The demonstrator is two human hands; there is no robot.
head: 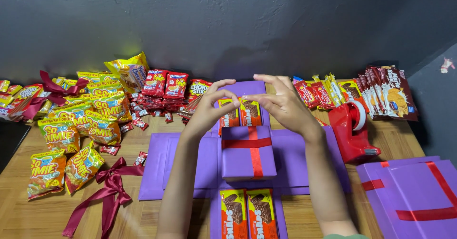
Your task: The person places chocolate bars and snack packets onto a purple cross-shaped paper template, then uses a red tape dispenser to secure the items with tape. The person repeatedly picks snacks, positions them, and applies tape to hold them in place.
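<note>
Head view: both hands raised at frame centre, left hand (209, 110) and right hand (281, 105) with fingertips pinched together, what they pinch too small to tell. Purple box (247, 152) sits just below on table (28, 205), wafer packs (240, 113) behind it, red tape dispenser (351, 132) right.

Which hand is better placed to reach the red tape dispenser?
Right. The right hand hovers nearer the red tape dispenser, which sits on its side of the small purple box; the left hand would cross over.
</note>
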